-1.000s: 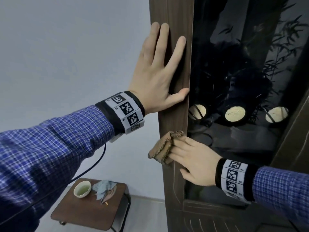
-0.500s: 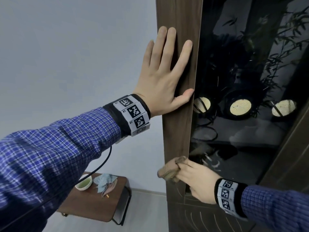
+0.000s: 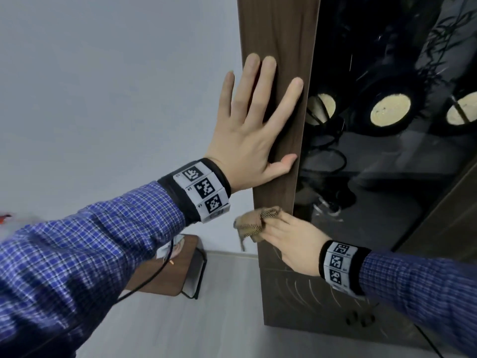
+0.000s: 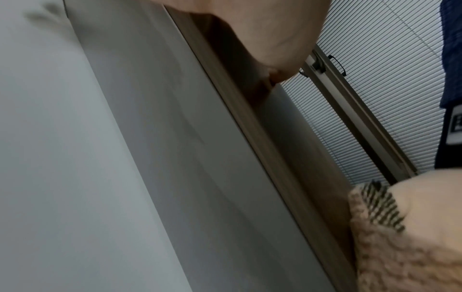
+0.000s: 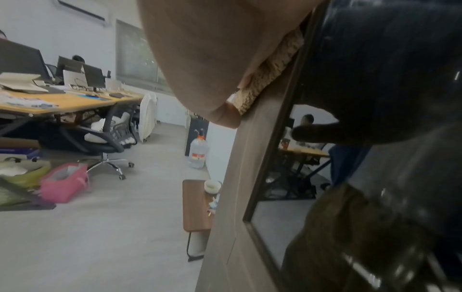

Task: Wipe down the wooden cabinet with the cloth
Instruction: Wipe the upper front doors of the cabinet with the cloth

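The left hand (image 3: 254, 130) lies flat, grip released, on the wooden cabinet (image 3: 278, 29). Below it, the right hand (image 3: 294, 241) presses the cloth (image 3: 251, 224) to the frame, grip grasping it.

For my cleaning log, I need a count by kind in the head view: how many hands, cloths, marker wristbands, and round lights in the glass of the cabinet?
hands: 2 (left hand, right hand)
cloths: 1 (cloth)
wristbands: 2 (left wristband, right wristband)
round lights: 3 ()
total: 8
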The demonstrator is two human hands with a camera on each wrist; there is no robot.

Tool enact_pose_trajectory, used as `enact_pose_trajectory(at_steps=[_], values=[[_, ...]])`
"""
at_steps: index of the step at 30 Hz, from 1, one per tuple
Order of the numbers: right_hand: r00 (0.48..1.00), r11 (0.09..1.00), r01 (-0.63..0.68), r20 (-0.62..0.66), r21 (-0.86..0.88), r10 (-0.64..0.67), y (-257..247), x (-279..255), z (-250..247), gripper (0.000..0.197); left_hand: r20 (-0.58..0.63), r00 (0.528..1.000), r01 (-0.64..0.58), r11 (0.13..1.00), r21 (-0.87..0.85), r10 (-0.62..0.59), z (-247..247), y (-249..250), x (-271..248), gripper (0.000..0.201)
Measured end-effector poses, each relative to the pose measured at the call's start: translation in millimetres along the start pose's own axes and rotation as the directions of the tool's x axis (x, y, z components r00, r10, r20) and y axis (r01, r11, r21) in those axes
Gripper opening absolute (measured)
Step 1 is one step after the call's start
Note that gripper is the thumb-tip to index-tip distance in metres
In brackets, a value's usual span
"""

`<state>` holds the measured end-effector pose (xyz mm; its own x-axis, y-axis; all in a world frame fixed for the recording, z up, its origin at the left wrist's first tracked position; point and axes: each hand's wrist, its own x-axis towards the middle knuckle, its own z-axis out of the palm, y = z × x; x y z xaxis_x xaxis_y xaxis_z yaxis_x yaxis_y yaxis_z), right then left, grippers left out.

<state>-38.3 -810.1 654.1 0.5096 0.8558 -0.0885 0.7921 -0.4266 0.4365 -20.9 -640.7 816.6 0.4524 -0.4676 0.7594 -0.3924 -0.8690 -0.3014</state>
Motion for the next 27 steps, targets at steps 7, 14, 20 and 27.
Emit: enact_pose_trajectory(at_steps=[7, 14, 20, 27], values=[[0.966, 0.997, 0.055, 0.257, -0.062, -0.037, -38.7, -11.1, 70.7, 0.072, 0.069, 0.998, 0.003, 1.000, -0.009, -0.002, 25.5, 16.7, -45.5, 0.092], [0.999, 0.994, -0.023, 0.043, 0.109, 0.018, -31.6, -12.1, 64.9, 0.070, 0.083, 0.996, -0.012, 1.000, -0.015, 0.013, 30.5, 19.8, -51.0, 0.086], [0.948, 1.000, -0.008, 0.317, -0.011, 0.011, -57.1, -14.9, 97.7, 0.078, 0.072, 0.997, -0.006, 0.999, -0.045, 0.009, 31.3, 21.4, -52.1, 0.084], [0.914, 1.000, -0.001, 0.406, -0.015, 0.007, -57.1, -36.9, 131.5, 0.072, 0.031, 0.999, 0.018, 0.998, -0.064, -0.016, 36.3, 21.8, -50.4, 0.086]])
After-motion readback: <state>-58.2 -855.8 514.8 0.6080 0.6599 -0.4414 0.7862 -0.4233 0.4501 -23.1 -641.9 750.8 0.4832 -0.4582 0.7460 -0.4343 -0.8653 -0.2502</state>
